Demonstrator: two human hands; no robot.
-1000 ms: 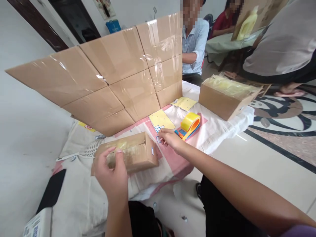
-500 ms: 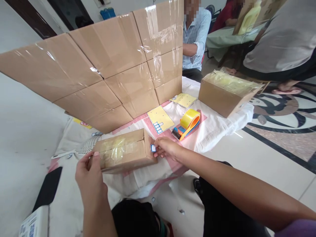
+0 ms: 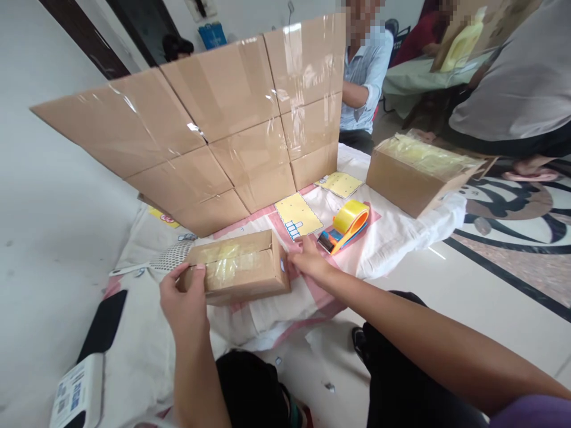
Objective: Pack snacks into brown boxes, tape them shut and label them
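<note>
**Small box steadied at both ends**

A taped cardboard screen (image 3: 214,137) is stood upright behind the work area, shielding it. On the white cloth (image 3: 392,238), the small taped box (image 3: 238,267) is laid flat in front of the screen. The box is clamped at its near end by the left hand (image 3: 182,300). The right hand (image 3: 307,261) is pressed, fingers together, against the far end, where a small blue-edged sticker (image 3: 282,266) is seated. A tape dispenser (image 3: 345,226) is kept just beside.

— Home or workshop?
— Looks like a home room used for packing: tiled floor (image 3: 504,279) with a dark curved pattern, a dark door (image 3: 134,30), white walls.
— And the packing part?
— Taped boxes (image 3: 232,142) stacked as a wall, tape roll (image 3: 350,221), sticker sheets (image 3: 298,215) on a cloth (image 3: 397,238), other people seated at the back.
</note>
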